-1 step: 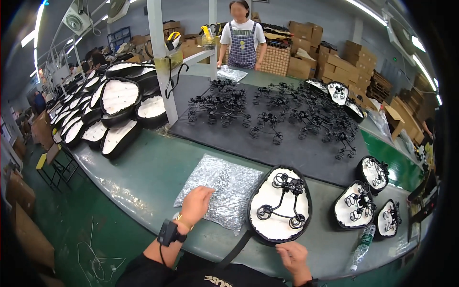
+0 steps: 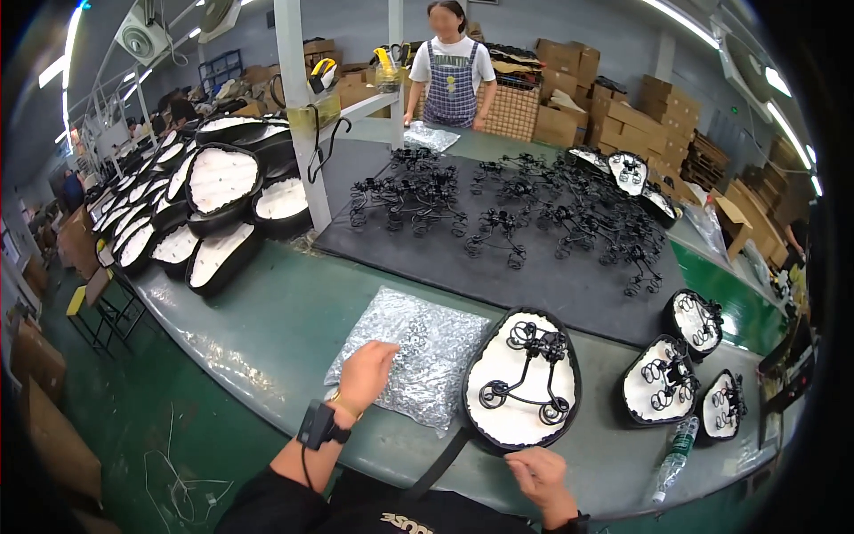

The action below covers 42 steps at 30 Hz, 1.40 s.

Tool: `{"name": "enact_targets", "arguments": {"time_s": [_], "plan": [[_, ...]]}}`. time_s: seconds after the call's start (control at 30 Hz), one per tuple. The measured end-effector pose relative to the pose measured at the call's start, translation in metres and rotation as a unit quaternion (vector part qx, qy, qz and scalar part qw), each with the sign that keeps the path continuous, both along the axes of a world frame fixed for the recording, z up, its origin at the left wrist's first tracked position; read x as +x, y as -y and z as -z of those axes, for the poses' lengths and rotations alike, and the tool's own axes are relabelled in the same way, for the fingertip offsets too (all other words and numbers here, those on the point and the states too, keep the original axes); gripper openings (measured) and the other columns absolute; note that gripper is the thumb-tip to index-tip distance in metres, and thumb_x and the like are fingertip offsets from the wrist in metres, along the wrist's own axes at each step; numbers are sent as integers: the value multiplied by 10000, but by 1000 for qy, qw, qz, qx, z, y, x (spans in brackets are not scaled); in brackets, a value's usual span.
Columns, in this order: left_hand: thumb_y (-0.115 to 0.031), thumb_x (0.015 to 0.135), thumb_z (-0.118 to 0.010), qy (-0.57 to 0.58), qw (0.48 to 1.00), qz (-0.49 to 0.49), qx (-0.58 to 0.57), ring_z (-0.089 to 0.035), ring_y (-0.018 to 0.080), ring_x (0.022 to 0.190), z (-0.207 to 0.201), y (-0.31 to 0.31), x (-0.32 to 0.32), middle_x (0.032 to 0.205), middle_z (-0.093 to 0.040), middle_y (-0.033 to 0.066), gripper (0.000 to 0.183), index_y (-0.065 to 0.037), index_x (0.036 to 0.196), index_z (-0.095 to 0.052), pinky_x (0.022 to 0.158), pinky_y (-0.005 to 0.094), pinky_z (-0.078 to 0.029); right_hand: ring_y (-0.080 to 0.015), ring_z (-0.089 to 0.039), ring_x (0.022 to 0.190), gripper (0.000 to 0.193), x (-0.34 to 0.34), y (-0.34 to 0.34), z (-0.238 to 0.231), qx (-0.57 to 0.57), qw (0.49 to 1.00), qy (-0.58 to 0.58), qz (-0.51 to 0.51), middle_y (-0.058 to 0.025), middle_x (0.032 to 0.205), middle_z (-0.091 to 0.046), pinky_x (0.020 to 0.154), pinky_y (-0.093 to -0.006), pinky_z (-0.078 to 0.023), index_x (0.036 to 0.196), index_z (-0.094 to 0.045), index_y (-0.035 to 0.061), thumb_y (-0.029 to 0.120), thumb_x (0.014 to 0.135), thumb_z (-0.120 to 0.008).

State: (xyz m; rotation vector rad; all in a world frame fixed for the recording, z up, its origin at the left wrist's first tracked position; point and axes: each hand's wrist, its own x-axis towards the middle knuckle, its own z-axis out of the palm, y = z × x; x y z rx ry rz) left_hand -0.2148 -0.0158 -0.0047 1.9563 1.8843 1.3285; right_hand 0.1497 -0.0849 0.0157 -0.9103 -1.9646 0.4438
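Observation:
My left hand (image 2: 367, 375) is over a clear bag (image 2: 436, 356) of small silvery metal parts, its fingers drawn together in a pinch. Whatever those fingers hold is too small to make out. Right of the bag lies an upturned black bicycle saddle (image 2: 485, 425) with a white underside. A black saddle frame (image 2: 535, 392) with coiled springs rests on that underside. My right hand (image 2: 539, 474) is at the saddle's near edge, with its fingers curled closed. I cannot tell whether it touches the rim or holds a small part.
Saddles are piled at left (image 2: 224, 182). Several black spring frames (image 2: 498, 233) cover a dark mat (image 2: 374, 245). More saddles with frames (image 2: 658, 383) sit at right, beside a plastic bottle (image 2: 676, 458). A white post (image 2: 302, 116) rises from the table. Another person (image 2: 451, 76) stands across it.
My right hand has shifted slightly left along the saddle's near edge. My left hand has moved a little upward over the bag. The saddle and its frame have stayed in place.

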Motion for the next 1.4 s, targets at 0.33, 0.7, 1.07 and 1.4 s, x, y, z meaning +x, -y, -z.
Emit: {"name": "enact_targets", "arguments": {"time_s": [0.33,0.7,1.07,1.4], "plan": [[-194,851,-676,-181,980,-5,-78,-661,328,848,6,-41,-3,864,-635,104,93,-120,829,-728,721,479,-526,-194,-682,591,67,-37,-21,-2,-4,998,63,-16,-52,713,-710,535,-297,-526,873,-763,97,109,812,-789],[-186,990,-677,410,756,357,-364,-584,62,899,-23,62,88,933,-674,-13,188,-10,1020,-736,826,235,-478,-197,-681,639,207,-65,-12,-42,-26,997,54,-51,-65,765,-711,571,-302,-550,959,-775,84,128,771,-849],[-105,930,-735,390,748,358,-400,-603,103,951,-44,66,82,1002,-666,21,129,-7,1007,-768,833,238,-478,-179,-684,696,220,-55,-10,-31,97,992,22,-78,-19,825,-719,576,-299,-547,925,-768,97,72,722,-849],[-235,714,-813,-29,994,97,43,-441,318,1278,-18,26,111,1272,-598,45,116,-192,814,-771,1052,467,-308,-246,-676,669,219,-46,-37,-4,42,980,153,124,-51,823,-700,585,-349,-541,1023,-751,92,152,814,-781]]}}
